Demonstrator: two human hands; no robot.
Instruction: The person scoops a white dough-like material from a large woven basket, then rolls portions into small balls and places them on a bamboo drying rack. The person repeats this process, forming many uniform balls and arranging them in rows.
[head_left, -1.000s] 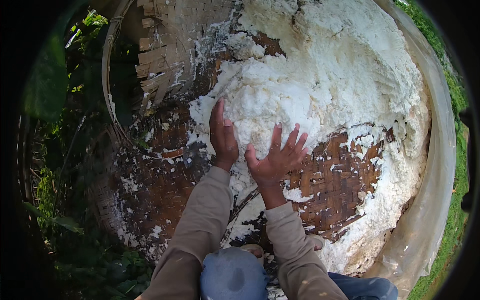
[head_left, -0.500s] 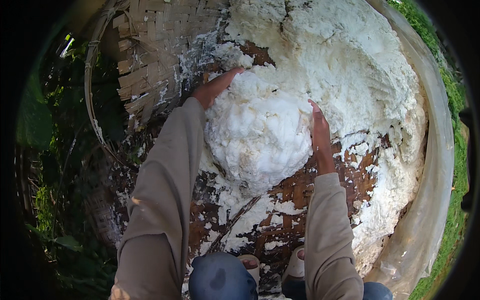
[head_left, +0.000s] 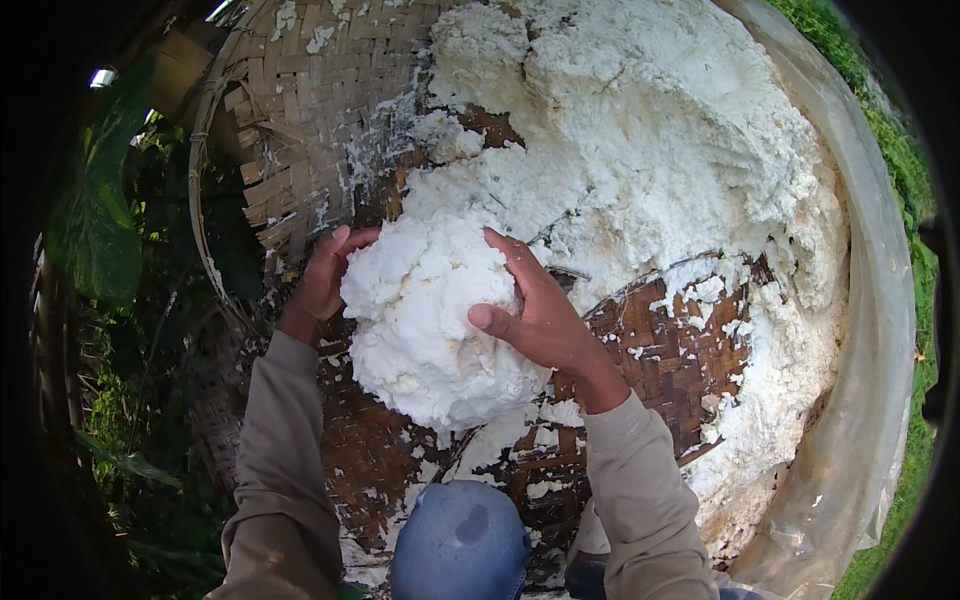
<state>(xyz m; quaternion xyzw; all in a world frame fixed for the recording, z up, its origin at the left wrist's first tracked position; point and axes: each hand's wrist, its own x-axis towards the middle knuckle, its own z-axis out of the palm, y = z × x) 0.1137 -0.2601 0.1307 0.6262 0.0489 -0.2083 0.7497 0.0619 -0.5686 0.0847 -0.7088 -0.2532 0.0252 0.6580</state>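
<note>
A big, rough lump of white crumbly, paste-like material [head_left: 420, 330] is cupped between my two hands above a brown woven mat [head_left: 670, 370] that is smeared with white bits. My left hand [head_left: 325, 270] wraps the lump's upper left side, its fingers partly hidden behind it. My right hand [head_left: 530, 310] grips the right side, thumb pressed on the front and fingers curved over the top. Behind the lump, a much larger white mass [head_left: 680, 140] covers the upper right of the mat.
A frayed pale woven basket [head_left: 300, 140] stands at upper left. Clear plastic sheeting [head_left: 860, 330] edges the right, with grass [head_left: 900, 500] beyond. Dark leafy plants [head_left: 100, 220] crowd the left. My denim-covered knee [head_left: 455, 550] is at the bottom.
My hands have moved from pressing into the mass to either side of the lump. Since half a second ago, the lump has shifted left with them, exposing more mass behind it.
</note>
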